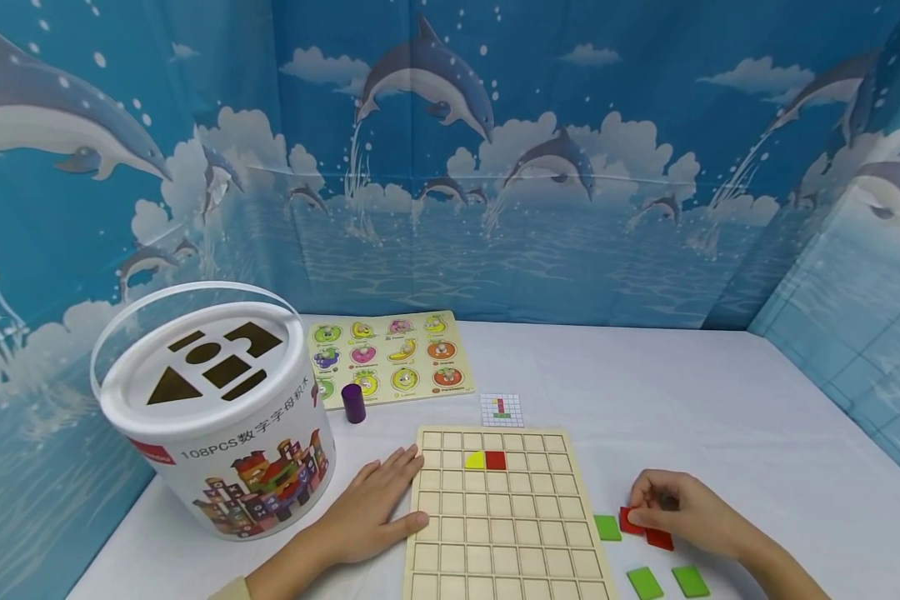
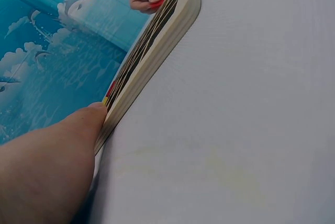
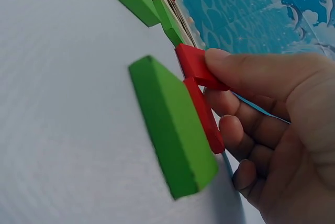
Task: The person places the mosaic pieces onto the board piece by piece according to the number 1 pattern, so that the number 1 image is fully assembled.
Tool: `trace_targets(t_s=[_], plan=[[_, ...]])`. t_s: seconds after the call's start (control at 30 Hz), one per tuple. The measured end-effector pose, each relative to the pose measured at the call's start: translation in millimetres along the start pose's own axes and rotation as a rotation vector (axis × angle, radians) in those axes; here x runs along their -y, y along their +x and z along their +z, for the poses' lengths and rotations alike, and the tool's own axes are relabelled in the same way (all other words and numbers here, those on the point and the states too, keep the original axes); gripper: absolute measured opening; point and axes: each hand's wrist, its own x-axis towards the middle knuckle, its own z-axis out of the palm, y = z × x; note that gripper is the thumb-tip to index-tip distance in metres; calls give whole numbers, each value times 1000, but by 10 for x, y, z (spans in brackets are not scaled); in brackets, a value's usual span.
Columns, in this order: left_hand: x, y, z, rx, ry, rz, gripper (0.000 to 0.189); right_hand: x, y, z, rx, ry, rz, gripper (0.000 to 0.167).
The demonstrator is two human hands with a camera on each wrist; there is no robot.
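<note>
My right hand [image 1: 693, 512] pinches a red square tile [image 3: 192, 62] between thumb and fingers, to the right of the wooden grid board [image 1: 487, 533]. Just below the pinched tile lies a second red tile [image 1: 660, 541]. Around them are green tiles: one [image 1: 607, 527] by the board's right edge and two others [image 1: 645, 583] nearer the front. On the board, a yellow quarter-round tile [image 1: 475, 460] sits beside a red square tile [image 1: 496, 460] in the second row. My left hand [image 1: 367, 517] rests with extended fingers along the board's left edge, its thumb touching the rim.
Behind the board lies a small pattern card [image 1: 501, 410] showing a figure 1. A fruit puzzle board [image 1: 390, 358] and a purple cylinder [image 1: 353, 403] are at the back left. A large white bucket [image 1: 217, 417] with shape holes in its lid stands left.
</note>
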Motion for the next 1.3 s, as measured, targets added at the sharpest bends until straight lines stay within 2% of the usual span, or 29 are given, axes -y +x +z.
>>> trace_targets(t_s=[0.17, 0.33, 0.63, 0.87, 1.3], plan=[[-3, -8, -3, -3, 1, 4, 79, -12, 16, -9, -14, 29, 16, 6], [-3, -4, -5, 10, 0, -8, 80, 37, 56, 1, -24, 38, 22, 9], [-19, -9, -11, -11, -9, 21, 77, 213, 272, 93, 1, 36, 40, 14], [-28, -16, -19, -12, -2, 17, 78, 333, 429, 177, 16, 18, -8, 15], [-25, -13, -15, -1, -5, 11, 78, 478, 662, 325, 26, -24, -27, 14]])
